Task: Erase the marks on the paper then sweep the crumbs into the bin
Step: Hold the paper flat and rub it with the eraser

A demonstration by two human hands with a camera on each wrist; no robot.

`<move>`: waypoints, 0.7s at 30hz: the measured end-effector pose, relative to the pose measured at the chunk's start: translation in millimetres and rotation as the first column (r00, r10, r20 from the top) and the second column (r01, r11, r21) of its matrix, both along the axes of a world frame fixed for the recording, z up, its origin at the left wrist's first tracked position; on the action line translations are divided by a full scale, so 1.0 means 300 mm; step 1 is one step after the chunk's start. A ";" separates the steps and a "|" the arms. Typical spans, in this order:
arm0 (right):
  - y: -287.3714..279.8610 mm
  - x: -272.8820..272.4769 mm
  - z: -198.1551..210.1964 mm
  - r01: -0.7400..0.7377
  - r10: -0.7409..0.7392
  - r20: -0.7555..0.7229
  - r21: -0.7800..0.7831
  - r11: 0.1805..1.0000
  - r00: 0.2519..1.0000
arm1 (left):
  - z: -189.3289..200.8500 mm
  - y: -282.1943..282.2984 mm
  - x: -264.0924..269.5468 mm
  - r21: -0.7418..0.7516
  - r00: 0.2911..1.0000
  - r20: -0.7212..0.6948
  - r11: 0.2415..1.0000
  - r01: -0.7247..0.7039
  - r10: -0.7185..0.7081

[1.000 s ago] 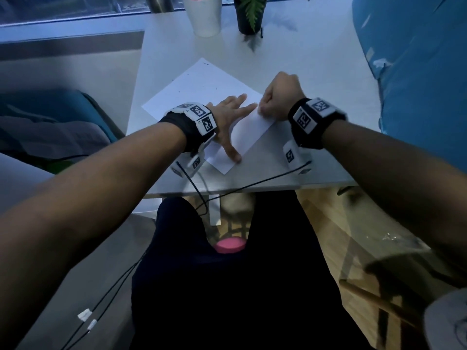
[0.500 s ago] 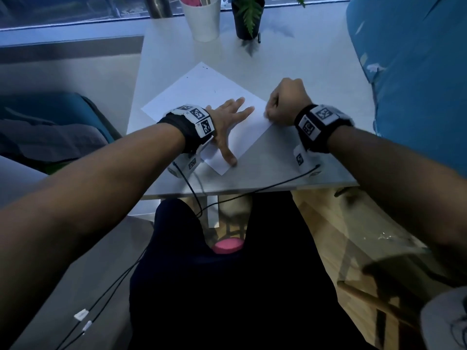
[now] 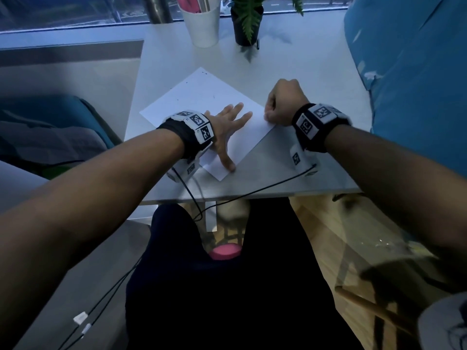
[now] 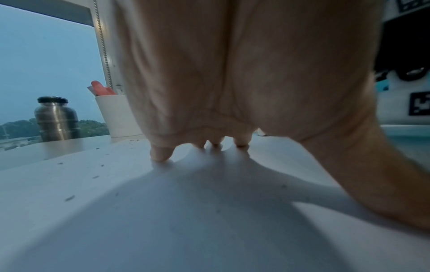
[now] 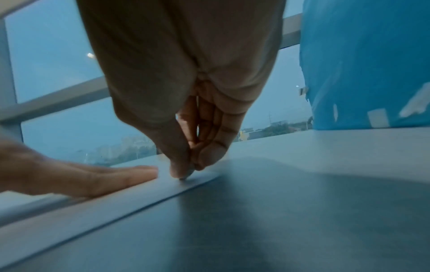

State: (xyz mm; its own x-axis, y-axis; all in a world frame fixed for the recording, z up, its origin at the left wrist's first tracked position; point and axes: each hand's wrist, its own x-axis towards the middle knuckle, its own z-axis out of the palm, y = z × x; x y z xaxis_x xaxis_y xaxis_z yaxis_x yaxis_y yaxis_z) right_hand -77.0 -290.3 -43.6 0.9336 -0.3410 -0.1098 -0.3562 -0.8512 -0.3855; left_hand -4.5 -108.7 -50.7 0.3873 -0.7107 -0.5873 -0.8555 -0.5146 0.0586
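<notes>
A white sheet of paper point(image 3: 202, 97) lies skewed on the grey table point(image 3: 303, 59). My left hand point(image 3: 227, 127) lies flat on its near part, fingers spread and straight, fingertips point(image 4: 160, 156) pressing the sheet. My right hand point(image 3: 283, 104) is curled at the sheet's right edge. In the right wrist view its thumb and fingers point(image 5: 186, 165) pinch a small eraser point(image 5: 186, 177); only the tip shows, touching the paper. Dark crumbs point(image 4: 69, 197) are scattered over the sheet, and several specks point(image 3: 187, 82) lie towards its far corner.
A white cup point(image 3: 202, 24) with pink things and a potted plant point(image 3: 246, 24) stand at the table's far edge, and a steel bottle point(image 4: 57, 119) stands behind. A big blue object point(image 3: 417, 72) borders the table's right side. Something pink and round point(image 3: 225, 251) shows below the table, between my legs.
My right hand has slid a little to the right along the paper's edge, away from my left fingertips. The left hand stays flat on the sheet.
</notes>
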 end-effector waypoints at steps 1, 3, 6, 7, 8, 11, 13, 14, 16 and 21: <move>0.008 0.003 0.002 -0.005 0.005 0.016 0.012 1.000 1.000 | 0.001 0.001 0.000 -0.001 1.000 0.002 1.000 0.006 -0.006; 0.025 -0.001 0.004 -0.048 0.046 0.049 0.036 0.998 0.998 | 0.005 0.011 0.006 -0.002 1.000 0.002 1.000 0.023 -0.023; 0.037 -0.028 -0.001 -0.182 0.181 0.044 0.013 0.983 0.982 | 0.018 0.035 0.027 -0.011 0.998 -0.011 0.998 0.058 -0.059; 0.042 -0.038 -0.008 -0.233 0.233 0.025 0.001 0.973 0.972 | 0.024 0.050 0.032 -0.017 0.998 -0.014 0.998 0.063 -0.063; 0.053 -0.048 -0.016 -0.281 0.281 0.010 -0.013 0.960 0.960 | 0.029 0.071 0.037 -0.028 0.998 -0.014 0.998 0.055 -0.055; 0.095 -0.072 -0.038 -0.379 0.381 0.041 -0.045 0.924 0.924 | 0.034 0.141 0.051 -0.082 1.000 0.012 0.997 0.009 -0.008; 0.125 -0.085 -0.043 -0.434 0.434 0.074 -0.013 0.901 0.898 | 0.027 0.188 0.055 -0.110 0.999 -0.002 0.992 -0.053 0.053; 0.138 -0.088 -0.042 -0.455 0.451 0.088 0.023 0.890 0.888 | 0.022 0.211 0.057 -0.137 0.995 -0.026 0.986 -0.098 0.096; 0.157 -0.079 -0.032 -0.452 0.439 0.124 0.102 0.886 0.890 | 0.009 0.253 0.056 -0.208 0.985 -0.068 0.963 -0.170 0.159; 0.184 -0.025 -0.033 -0.390 0.380 0.106 0.103 0.915 0.919 | -0.019 0.282 0.029 -0.360 0.973 -0.078 0.904 -0.231 0.218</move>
